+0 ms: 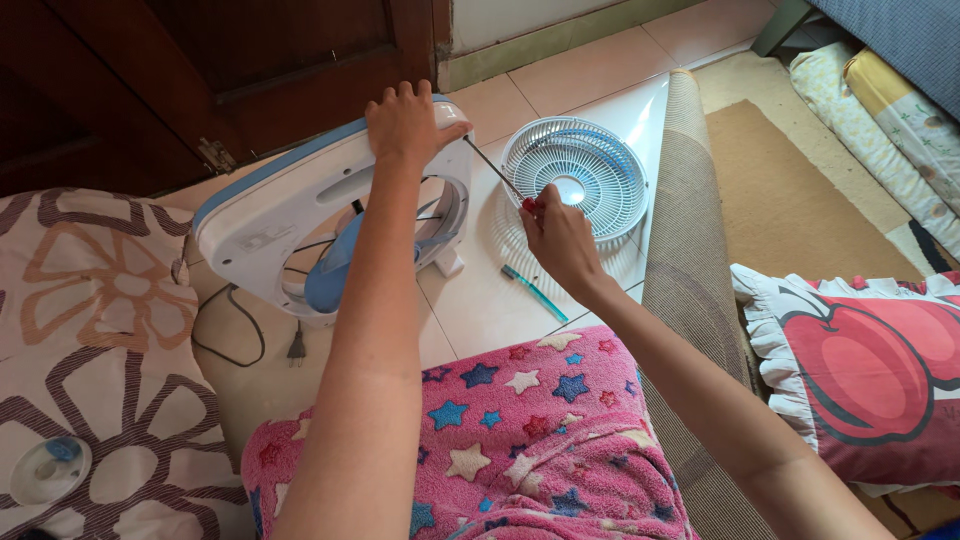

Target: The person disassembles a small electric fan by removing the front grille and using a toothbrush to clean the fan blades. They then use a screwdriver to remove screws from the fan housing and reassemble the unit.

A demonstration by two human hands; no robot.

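Note:
A white and blue box fan housing (pixel 290 200) stands tilted on the tiled floor, its blue motor (pixel 330 270) showing inside. My left hand (pixel 405 125) grips its top right corner. My right hand (pixel 558 235) holds a red-handled screwdriver (pixel 497 172) whose thin shaft points up-left at that corner. The fan's round white grille (pixel 575 185) lies flat on the floor just beyond my right hand.
A teal tool (pixel 533 292) lies on the tiles near my knee. The fan's cord and plug (pixel 296 345) trail at the left. A patterned cushion (pixel 90 340) holds a small round cap (pixel 45 470). A rolled mat (pixel 690 230), an apple pillow (pixel 860 370) and a dark wooden door (pixel 200 70) surround me.

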